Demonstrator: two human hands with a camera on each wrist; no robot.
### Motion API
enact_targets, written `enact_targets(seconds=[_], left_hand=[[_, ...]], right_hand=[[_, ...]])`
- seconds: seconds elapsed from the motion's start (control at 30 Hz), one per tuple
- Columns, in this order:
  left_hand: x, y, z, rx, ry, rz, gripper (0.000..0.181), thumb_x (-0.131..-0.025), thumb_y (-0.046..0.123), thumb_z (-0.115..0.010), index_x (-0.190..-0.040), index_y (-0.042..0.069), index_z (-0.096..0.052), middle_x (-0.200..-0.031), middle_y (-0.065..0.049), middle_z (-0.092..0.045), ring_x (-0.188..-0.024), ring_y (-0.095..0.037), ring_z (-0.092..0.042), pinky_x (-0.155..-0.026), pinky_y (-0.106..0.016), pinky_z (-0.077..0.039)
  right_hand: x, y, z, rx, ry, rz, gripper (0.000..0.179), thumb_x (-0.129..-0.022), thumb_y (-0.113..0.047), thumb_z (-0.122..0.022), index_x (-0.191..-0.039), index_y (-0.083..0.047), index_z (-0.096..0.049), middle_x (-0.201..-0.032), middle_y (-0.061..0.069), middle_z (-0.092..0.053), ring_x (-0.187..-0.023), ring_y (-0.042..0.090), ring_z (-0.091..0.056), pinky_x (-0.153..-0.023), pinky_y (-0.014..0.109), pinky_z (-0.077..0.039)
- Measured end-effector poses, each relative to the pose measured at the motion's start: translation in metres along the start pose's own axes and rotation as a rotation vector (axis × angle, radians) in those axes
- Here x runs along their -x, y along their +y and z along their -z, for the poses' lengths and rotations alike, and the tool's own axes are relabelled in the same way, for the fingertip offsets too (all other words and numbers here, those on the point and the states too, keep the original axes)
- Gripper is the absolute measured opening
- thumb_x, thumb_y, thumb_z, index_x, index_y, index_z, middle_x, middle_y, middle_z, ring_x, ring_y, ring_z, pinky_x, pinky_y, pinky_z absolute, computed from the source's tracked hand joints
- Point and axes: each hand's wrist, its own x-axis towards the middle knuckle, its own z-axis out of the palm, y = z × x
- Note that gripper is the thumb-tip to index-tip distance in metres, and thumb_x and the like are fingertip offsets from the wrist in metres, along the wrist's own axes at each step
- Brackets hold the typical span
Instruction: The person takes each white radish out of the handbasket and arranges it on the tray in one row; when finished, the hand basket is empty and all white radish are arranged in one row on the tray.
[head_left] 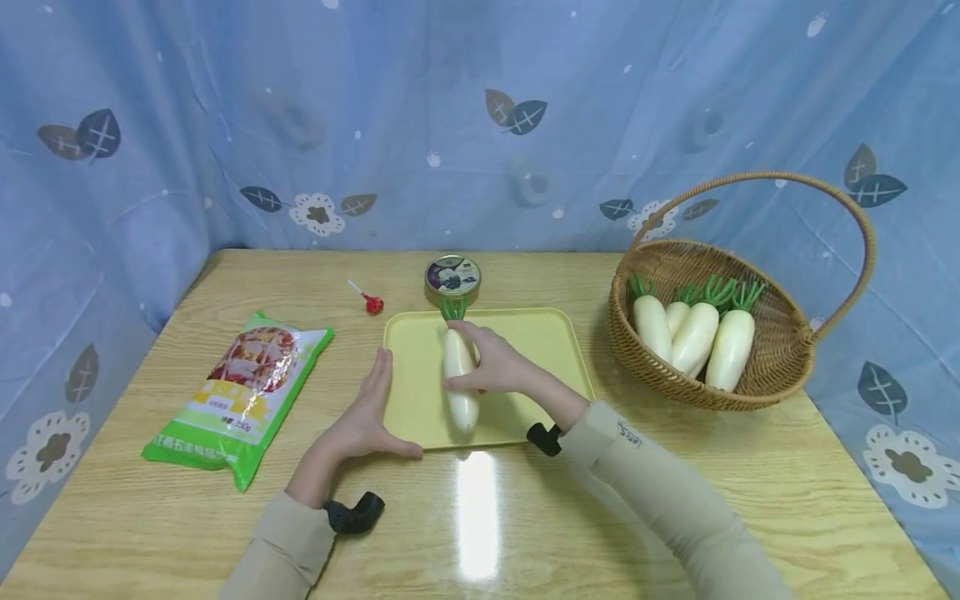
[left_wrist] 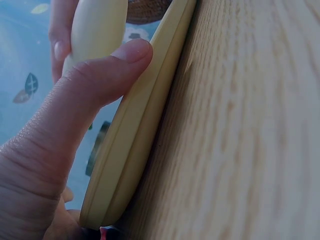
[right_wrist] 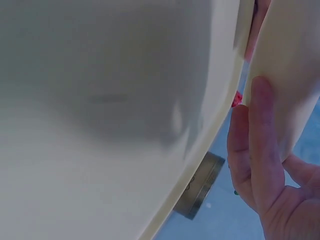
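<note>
A white radish [head_left: 459,375] with green stem stubs hangs over the yellow tray [head_left: 536,358], its stem end pointing to the back. My right hand [head_left: 491,360] grips it from the right; in the right wrist view its fingers [right_wrist: 263,135] lie along the radish, with a gap above the tray floor. At the tray's front left corner, my left hand [head_left: 367,421] rests with straight fingers along the left edge and its thumb by the front edge. The left wrist view shows that thumb [left_wrist: 112,75] against the tray rim [left_wrist: 127,150].
A wicker basket [head_left: 712,398] with a tall handle holds several white radishes [head_left: 693,337] at the right. A round tin [head_left: 452,277] stands behind the tray. A red lollipop [head_left: 373,304] and a green-and-white food bag [head_left: 243,392] lie to the left. Blue curtain hangs behind the table.
</note>
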Motion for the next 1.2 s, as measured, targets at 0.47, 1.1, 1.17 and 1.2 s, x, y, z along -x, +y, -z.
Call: enact_targets(seconds=[0.47,1.1,1.17,1.2], left_hand=[[-0.001,-0.001,0.001,-0.005,0.0,-0.016,0.145,-0.048,0.045,-0.087,-0.144,0.003,0.013,-0.149,-0.017,0.017,-0.136,-0.035,0.009,-0.107,-0.055,-0.004],[0.0,-0.001,-0.001,0.008,-0.002,-0.026,0.144,-0.049,0.044,-0.087,-0.144,0.001,0.012,-0.149,-0.018,0.019,-0.135,-0.037,0.011,-0.106,-0.056,-0.001],[-0.001,-0.001,-0.001,0.008,-0.007,-0.022,0.144,-0.049,0.045,-0.087,-0.144,0.002,0.013,-0.148,-0.018,0.019,-0.135,-0.037,0.011,-0.106,-0.056,0.0],[-0.001,-0.001,-0.001,0.009,-0.008,-0.02,0.144,-0.049,0.045,-0.087,-0.144,0.002,0.013,-0.148,-0.018,0.019,-0.135,-0.037,0.011,-0.106,-0.056,-0.001]], right_hand=[[-0.016,-0.012,-0.016,0.007,-0.074,-0.025,0.091,-0.071,-0.022,-0.078,-0.144,-0.011,-0.025,-0.123,0.021,-0.041,-0.088,0.025,-0.054,-0.05,0.032,-0.054],[-0.031,-0.022,-0.038,0.04,-0.123,-0.057,0.094,-0.069,-0.021,-0.08,-0.144,-0.008,-0.024,-0.115,0.021,-0.046,-0.071,0.019,-0.057,-0.048,0.028,-0.053],[-0.032,-0.024,-0.04,0.045,-0.122,-0.065,0.094,-0.069,-0.021,-0.08,-0.144,-0.008,-0.025,-0.116,0.021,-0.046,-0.074,0.019,-0.056,-0.048,0.027,-0.053],[-0.033,-0.024,-0.041,0.047,-0.122,-0.073,0.094,-0.069,-0.022,-0.08,-0.144,-0.009,-0.025,-0.116,0.021,-0.046,-0.075,0.019,-0.056,-0.049,0.027,-0.053]])
